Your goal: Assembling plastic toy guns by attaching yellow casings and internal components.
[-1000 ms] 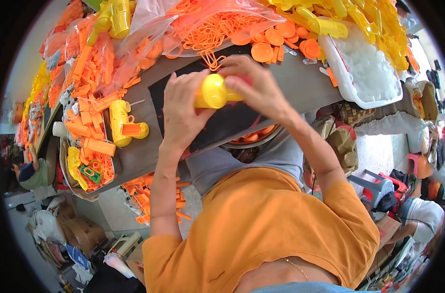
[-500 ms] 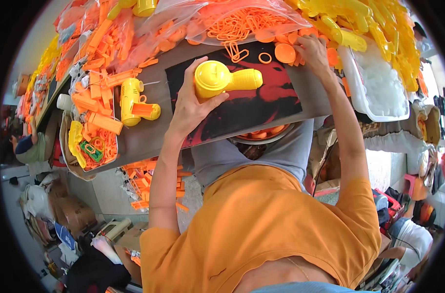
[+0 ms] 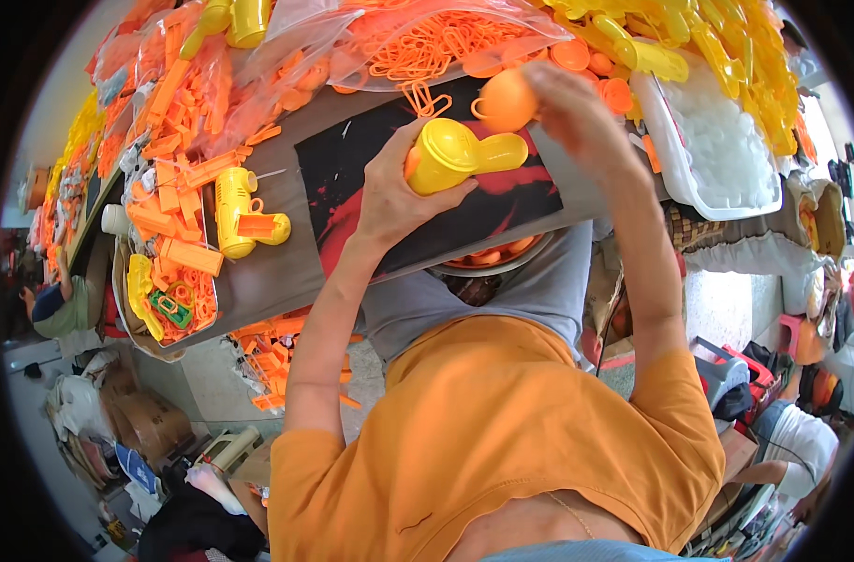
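Note:
My left hand [image 3: 392, 192] is wrapped round a yellow plastic housing [image 3: 443, 155], shaped like a toy hair dryer, its handle pointing right. It is held above the black and red mat [image 3: 352, 201]. To its upper right, my right hand [image 3: 581, 122], smeared by motion, grips a round orange cap [image 3: 507, 100] at its fingertips. The cap is apart from the housing and partly covers an orange ring lying on the mat. Orange wire-like clips [image 3: 424, 98] lie just beyond the housing. A second yellow housing [image 3: 235, 214] with an orange piece in it rests on the table to the left.
A clear bag with orange clips [image 3: 436, 47] lies at the far edge. Loose orange cups [image 3: 616, 94] are right of it. A white tray [image 3: 703, 201] of translucent pieces and a yellow parts heap [image 3: 727, 47] stand right; a box of orange parts [image 3: 198, 314] stands left.
My right hand has picked up a round orange cap from the far side and moved left and nearer with it. My left hand has shifted slightly right, turning the yellow housing a little.

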The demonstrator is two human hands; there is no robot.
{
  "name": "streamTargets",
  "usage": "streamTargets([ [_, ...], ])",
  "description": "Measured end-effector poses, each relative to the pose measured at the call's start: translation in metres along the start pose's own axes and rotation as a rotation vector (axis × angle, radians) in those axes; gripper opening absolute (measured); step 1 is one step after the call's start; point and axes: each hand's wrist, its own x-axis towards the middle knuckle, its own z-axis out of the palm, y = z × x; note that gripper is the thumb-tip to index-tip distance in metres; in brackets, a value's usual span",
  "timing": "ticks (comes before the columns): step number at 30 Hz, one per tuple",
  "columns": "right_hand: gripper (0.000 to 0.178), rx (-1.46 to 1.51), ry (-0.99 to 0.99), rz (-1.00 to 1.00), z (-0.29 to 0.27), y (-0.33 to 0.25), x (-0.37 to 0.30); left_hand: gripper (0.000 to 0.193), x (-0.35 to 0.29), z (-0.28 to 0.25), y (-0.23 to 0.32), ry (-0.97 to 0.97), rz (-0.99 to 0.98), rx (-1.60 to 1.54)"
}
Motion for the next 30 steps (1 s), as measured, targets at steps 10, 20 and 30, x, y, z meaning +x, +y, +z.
streamTargets([
  [10,0.023,-0.913,0.02,-0.507,0.028,0.028,-0.013,0.072,0.011,0.013,0.011,-0.036,0.058,0.036],
  [20,0.032,-0.671,-0.439,-0.403,0.03,0.023,-0.005,0.061,0.008,0.021,0.006,-0.331,0.171,0.092],
  [30,0.031,-0.561,-0.338,-0.378,0.036,0.019,0.001,0.068,0.014,0.021,0.007,-0.273,0.096,0.063],
])
